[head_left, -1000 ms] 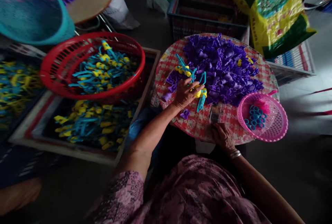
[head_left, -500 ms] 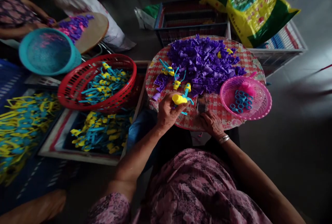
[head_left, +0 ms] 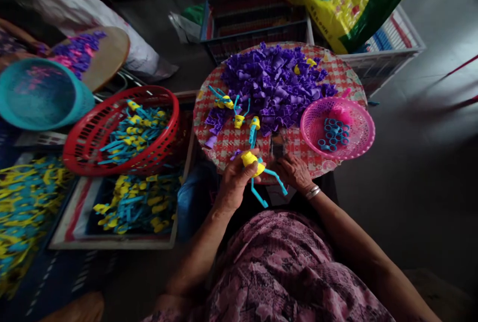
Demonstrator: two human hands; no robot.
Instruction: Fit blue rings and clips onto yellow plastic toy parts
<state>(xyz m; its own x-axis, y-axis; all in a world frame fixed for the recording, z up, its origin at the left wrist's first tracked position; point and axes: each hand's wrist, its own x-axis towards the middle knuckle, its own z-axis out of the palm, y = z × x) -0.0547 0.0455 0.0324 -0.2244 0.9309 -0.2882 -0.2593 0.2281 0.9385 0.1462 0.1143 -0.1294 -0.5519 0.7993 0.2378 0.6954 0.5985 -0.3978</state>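
Note:
My left hand is closed on a yellow and blue toy figure, its blue legs pointing down past the table's near edge. Near a dark block at that edge lies my right hand, its fingers bent; what they hold, if anything, is hidden. Beyond the hands a heap of purple pieces covers much of the round table with a red checked cloth. Several more yellow and blue figures lie left of the heap. Blue rings sit in a pink basket on the right.
To the left are a red basket and a crate, both holding yellow and blue figures. Farther left stand a teal basin and another person's arm by a small table. Behind are a crate and a yellow bag.
The view has shifted, moving the table left in the picture. The figure in my left hand has turned, and its blue legs now hang toward me. My right hand stays near the dark block.

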